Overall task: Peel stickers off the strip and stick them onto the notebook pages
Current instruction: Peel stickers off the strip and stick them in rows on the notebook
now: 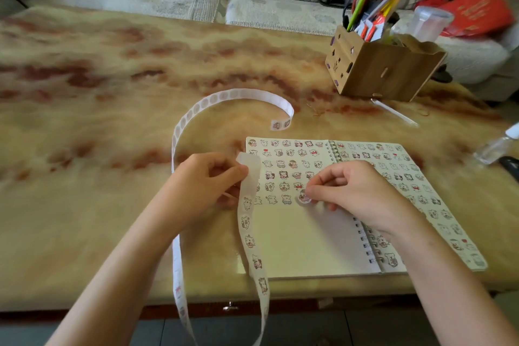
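Observation:
An open spiral notebook [303,241] lies on the table, its pages carrying rows of small cartoon stickers. My left hand [207,177] pinches the white sticker strip [250,219] at the notebook's left edge; the strip hangs down over the table's front edge and also loops away across the table. My right hand [354,191] pinches a round sticker [303,198] at its fingertips, low over the left page at the end of the lowest sticker row.
A wooden organiser box [384,70] full of pens and scissors stands at the back right. A clear plastic bottle [497,146] lies at the right edge. A striped sofa runs behind the marbled table [112,135].

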Demonstrator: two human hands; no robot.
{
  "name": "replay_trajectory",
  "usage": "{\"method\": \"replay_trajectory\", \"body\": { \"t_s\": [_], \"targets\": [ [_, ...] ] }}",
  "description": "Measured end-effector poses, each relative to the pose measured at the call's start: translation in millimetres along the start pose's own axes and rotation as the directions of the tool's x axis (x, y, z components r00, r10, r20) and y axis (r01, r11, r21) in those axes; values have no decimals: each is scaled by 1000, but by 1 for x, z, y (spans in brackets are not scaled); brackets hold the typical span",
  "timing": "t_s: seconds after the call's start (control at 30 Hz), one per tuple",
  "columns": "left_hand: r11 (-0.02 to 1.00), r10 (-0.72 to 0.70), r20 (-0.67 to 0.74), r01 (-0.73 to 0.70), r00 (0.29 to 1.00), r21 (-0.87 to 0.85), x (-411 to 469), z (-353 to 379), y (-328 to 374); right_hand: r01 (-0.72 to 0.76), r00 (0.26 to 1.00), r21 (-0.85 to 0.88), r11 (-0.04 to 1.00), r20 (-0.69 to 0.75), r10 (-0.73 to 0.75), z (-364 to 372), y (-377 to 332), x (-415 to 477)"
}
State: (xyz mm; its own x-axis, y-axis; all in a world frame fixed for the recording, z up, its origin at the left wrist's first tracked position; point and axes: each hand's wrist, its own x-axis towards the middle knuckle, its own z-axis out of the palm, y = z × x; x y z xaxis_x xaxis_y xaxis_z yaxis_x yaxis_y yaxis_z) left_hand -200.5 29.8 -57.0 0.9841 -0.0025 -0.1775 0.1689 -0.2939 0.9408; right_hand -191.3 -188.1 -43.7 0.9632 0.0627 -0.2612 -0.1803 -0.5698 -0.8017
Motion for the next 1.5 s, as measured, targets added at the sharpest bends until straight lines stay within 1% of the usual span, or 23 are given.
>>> {"method": "replay_trajectory", "body": {
  "t_s": [0.37,0.93,1.07,1.17,1.3,1.4,1.5],
  "targets": [
    [998,2,25,-3,1000,63,4,-1,-7,1,1000,6,1000,-12,-1,7,3,3],
    [998,3,34,-6,999,63,7,-2,-10,10,998,-26,1000,-67,-11,12,4,3],
    [997,11,28,-13,1000,74,7,-1,-10,19,995,-93,995,-97,-28,14,7,3],
    [996,16,31,-18,999,83,7,-1,-10,48,991,-161,986,-119,-68,17,10,3],
    [996,19,23,-21,1000,90,7,-1,-10,79,986,-210,975,-130,-108,16,10,4],
    [995,21,21,-23,1000,102,6,-1,-10,80,987,-228,970,-118,-109,15,10,5],
    [994,18,16,-19,1000,103,6,-2,-10,88,988,-283,955,-97,-120,14,11,6]
  ]
}}
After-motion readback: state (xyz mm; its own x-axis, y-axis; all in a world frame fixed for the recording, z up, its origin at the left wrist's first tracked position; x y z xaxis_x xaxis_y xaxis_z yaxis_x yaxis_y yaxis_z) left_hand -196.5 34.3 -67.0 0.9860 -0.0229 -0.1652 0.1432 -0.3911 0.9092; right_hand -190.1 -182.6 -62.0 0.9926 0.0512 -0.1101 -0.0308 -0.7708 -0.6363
